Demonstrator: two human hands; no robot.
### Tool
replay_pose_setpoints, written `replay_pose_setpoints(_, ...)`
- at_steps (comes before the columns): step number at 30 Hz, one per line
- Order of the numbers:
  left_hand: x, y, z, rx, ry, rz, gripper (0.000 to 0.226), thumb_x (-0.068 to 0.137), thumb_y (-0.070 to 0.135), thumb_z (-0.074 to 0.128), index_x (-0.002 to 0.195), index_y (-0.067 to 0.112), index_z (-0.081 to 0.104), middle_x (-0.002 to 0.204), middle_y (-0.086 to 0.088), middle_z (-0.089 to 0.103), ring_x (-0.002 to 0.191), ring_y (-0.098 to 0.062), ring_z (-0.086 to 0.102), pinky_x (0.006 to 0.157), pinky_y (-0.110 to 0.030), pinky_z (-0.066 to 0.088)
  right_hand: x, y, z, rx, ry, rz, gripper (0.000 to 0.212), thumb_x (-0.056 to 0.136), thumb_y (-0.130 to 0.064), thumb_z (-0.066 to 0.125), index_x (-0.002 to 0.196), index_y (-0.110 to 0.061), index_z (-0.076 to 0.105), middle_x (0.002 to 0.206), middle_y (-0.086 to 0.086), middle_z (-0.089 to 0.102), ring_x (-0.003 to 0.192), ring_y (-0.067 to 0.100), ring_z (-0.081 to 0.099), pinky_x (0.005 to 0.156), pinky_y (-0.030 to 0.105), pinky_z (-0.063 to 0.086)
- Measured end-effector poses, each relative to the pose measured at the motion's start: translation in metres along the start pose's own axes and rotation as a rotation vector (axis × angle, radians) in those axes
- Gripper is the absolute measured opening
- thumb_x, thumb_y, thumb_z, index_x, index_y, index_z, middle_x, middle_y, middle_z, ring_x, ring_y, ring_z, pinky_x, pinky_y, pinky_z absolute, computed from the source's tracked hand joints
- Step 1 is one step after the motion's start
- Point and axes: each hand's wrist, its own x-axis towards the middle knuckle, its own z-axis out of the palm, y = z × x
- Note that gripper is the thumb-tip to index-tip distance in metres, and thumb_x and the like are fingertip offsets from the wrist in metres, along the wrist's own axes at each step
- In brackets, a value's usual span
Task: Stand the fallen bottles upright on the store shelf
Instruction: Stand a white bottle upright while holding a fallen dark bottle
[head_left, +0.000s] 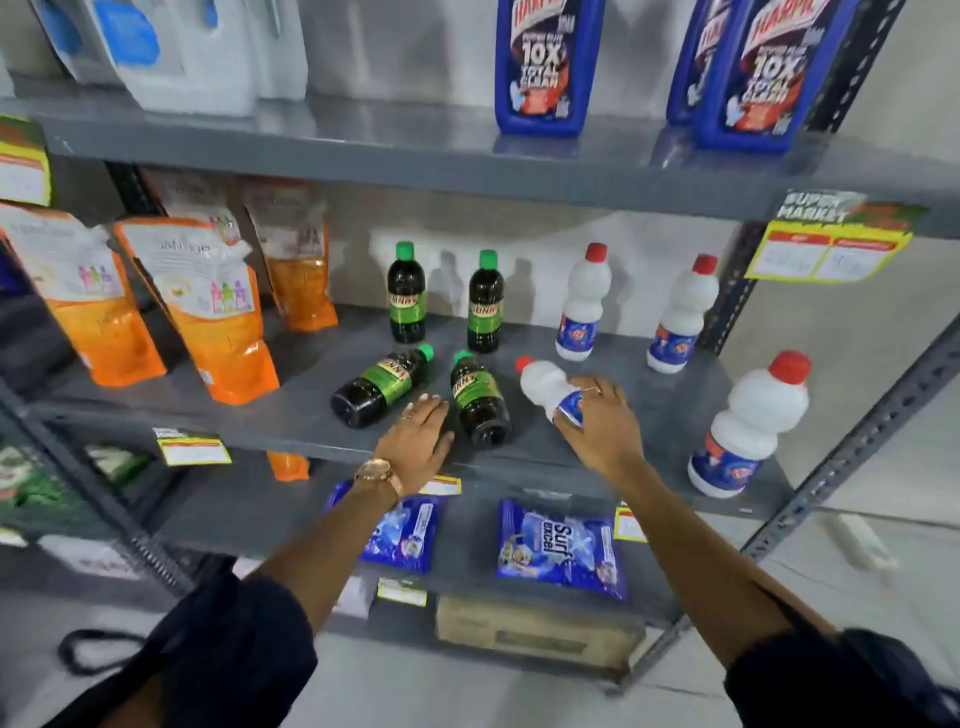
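On the grey middle shelf (291, 410) two dark bottles with green caps lie on their sides: one (382, 387) to the left, one (478, 397) beside it. My left hand (418, 441) rests flat and open on the shelf between them, holding nothing. A white bottle with a red cap (545, 387) is tilted, its cap pointing back left; my right hand (602, 421) grips its lower, labelled end. Two dark bottles (408, 293) (485, 301) stand upright behind. Three white bottles (584, 304) (683, 314) (748, 426) stand upright to the right.
Orange refill pouches (218, 312) stand on the left of the same shelf. Blue cleaner bottles (545, 67) stand on the shelf above. Blue detergent packets (561, 551) lie on the shelf below. A slotted metal upright (852, 452) runs along the right side.
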Motion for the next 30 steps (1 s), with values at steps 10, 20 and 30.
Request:
replay_pose_setpoints(10, 0.045, -0.037, 0.031, -0.018, -0.118, -0.066, 0.058, 0.091, 0.035, 0.03, 0.139, 0.004, 0.028, 0.15, -0.017, 0.029, 0.138, -0.031, 0.023, 0.115, -0.04, 0.02, 0.061, 0.016, 0.015, -0.067, -0.407, 0.435, 0.073, 0.061, -0.052, 0.079, 0.113, -0.009, 0.051, 0.113, 0.009, 0.06, 0.095, 0.026, 0.055, 0.077, 0.035, 0.046)
replay_pose_setpoints(20, 0.047, -0.046, 0.044, -0.04, -0.032, -0.036, 0.07, 0.084, 0.048, 0.015, 0.14, 0.009, 0.028, 0.15, -0.013, 0.03, 0.139, -0.028, 0.023, 0.114, -0.042, 0.021, 0.047, 0.012, 0.035, 0.213, 0.121, 0.463, 0.06, 0.063, -0.045, 0.079, 0.11, -0.018, 0.054, 0.097, -0.003, 0.061, 0.085, 0.018, 0.059, 0.07, 0.03, 0.046)
replay_pose_setpoints(30, 0.047, -0.042, 0.043, -0.021, -0.062, -0.077, 0.069, 0.084, 0.048, 0.015, 0.142, 0.011, 0.025, 0.152, -0.011, 0.027, 0.14, -0.028, 0.02, 0.113, -0.044, 0.023, 0.062, 0.021, 0.058, 0.849, 0.56, 0.369, 0.078, 0.063, -0.022, 0.087, 0.126, -0.013, 0.04, 0.119, -0.001, 0.056, 0.106, 0.015, 0.057, 0.08, 0.007, 0.048)
